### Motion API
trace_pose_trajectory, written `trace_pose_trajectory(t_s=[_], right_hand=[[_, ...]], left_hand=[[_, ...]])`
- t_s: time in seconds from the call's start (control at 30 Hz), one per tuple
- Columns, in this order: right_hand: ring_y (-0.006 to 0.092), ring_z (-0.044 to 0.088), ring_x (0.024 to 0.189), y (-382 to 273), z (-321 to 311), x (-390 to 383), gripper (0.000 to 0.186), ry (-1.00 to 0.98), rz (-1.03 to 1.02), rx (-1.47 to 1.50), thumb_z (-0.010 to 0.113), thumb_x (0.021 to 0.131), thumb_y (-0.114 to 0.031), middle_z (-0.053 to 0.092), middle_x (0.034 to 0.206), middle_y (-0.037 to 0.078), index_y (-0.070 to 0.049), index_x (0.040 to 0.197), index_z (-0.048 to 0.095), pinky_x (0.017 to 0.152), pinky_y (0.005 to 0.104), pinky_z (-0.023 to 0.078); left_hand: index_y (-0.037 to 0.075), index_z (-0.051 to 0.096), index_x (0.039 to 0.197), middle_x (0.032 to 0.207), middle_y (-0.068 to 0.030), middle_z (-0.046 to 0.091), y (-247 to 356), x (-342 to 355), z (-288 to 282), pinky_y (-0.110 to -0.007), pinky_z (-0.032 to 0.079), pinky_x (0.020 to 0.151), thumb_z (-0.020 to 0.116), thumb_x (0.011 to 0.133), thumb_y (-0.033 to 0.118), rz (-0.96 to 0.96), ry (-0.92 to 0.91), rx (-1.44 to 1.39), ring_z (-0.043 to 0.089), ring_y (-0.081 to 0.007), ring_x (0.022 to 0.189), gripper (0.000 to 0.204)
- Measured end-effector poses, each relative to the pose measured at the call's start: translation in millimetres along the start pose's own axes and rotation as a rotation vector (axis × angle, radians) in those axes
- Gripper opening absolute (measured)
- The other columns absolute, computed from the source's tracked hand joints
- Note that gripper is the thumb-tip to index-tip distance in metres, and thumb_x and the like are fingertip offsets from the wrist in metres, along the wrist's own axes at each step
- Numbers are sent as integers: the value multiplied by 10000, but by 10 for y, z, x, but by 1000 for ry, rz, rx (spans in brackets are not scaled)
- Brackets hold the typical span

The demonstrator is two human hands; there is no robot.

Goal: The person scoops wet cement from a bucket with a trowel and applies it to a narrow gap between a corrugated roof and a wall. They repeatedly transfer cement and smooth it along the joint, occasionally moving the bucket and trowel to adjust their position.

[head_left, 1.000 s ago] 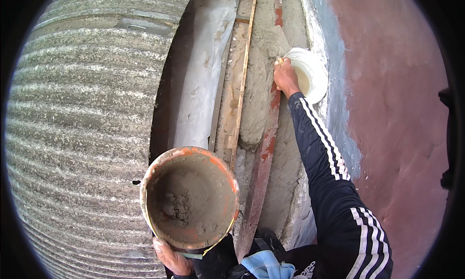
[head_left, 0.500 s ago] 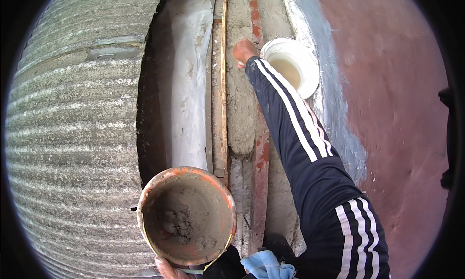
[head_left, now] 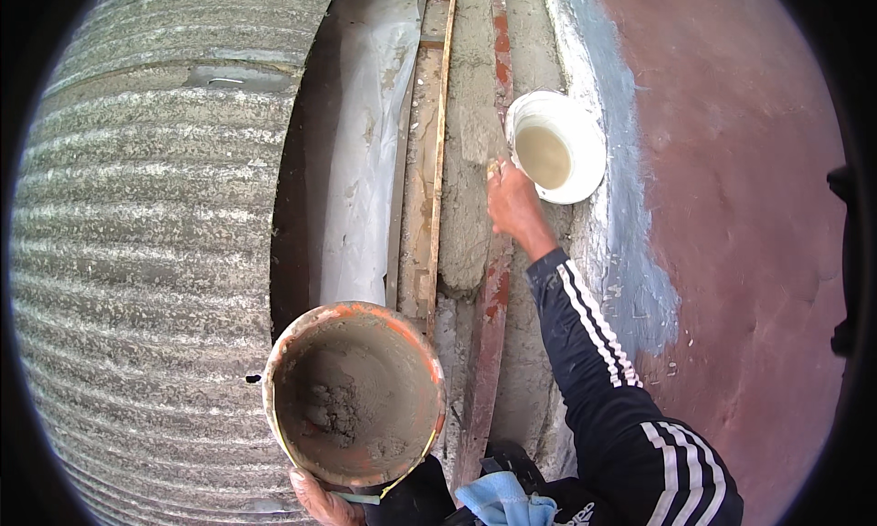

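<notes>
My right hand (head_left: 516, 202) is closed round the handle of a trowel (head_left: 480, 135). Its grey, mortar-smeared blade lies against a strip of wet mortar (head_left: 465, 243) and nearly blends into it. Just right of that hand stands a white bucket (head_left: 589, 156) with cloudy water (head_left: 543, 157) in it. My left hand (head_left: 320, 502) grips the near lower side of an orange bucket (head_left: 408, 329), beside its handle; the fingers underneath are hidden. The bucket is coated inside with grey mortar, and a small lumpy heap (head_left: 335, 416) lies at its bottom.
Corrugated grey roofing sheets (head_left: 155, 252) fill the left, ending at a dark gap with a plastic sheet (head_left: 365, 151). A thin wooden strip (head_left: 440, 160) and a red-brown metal bar (head_left: 493, 316) flank the mortar. A reddish wall (head_left: 731, 206) rises at right. A blue cloth (head_left: 507, 500) hangs near me.
My right hand has drawn back toward me and to the right along the mortar strip, and the trowel blade now shows. My left hand still holds the orange bucket.
</notes>
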State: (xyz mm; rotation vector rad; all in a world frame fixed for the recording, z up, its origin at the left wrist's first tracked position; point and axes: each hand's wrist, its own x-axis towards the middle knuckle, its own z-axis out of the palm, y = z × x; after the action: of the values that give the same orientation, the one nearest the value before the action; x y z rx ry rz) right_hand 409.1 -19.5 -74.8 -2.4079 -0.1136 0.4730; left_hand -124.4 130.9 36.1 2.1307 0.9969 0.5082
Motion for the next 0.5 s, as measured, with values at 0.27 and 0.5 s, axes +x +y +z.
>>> trace_pose_trajectory(t_s=[0.27, 0.5], right_hand=[[235, 715, 831, 293, 4, 2492, 246, -276, 71, 803, 669, 997, -242, 731, 1024, 53, -104, 1199, 654, 618, 450, 647], [289, 746, 765, 572, 339, 276, 336, -431, -73, -80, 586, 991, -172, 748, 877, 169, 64, 1230, 573, 616, 408, 613]], left_hand=[[-69, 465, 1464, 1449, -211, 527, -58, -120, -6, -430, 396, 1153, 504, 1112, 337, -612, 224, -748, 526, -291, 1309, 538], [-76, 462, 1462, 1422, -210, 535, 31, 51, 58, -433, 414, 1141, 566, 1084, 323, -400, 130, -490, 529, -277, 1289, 560]])
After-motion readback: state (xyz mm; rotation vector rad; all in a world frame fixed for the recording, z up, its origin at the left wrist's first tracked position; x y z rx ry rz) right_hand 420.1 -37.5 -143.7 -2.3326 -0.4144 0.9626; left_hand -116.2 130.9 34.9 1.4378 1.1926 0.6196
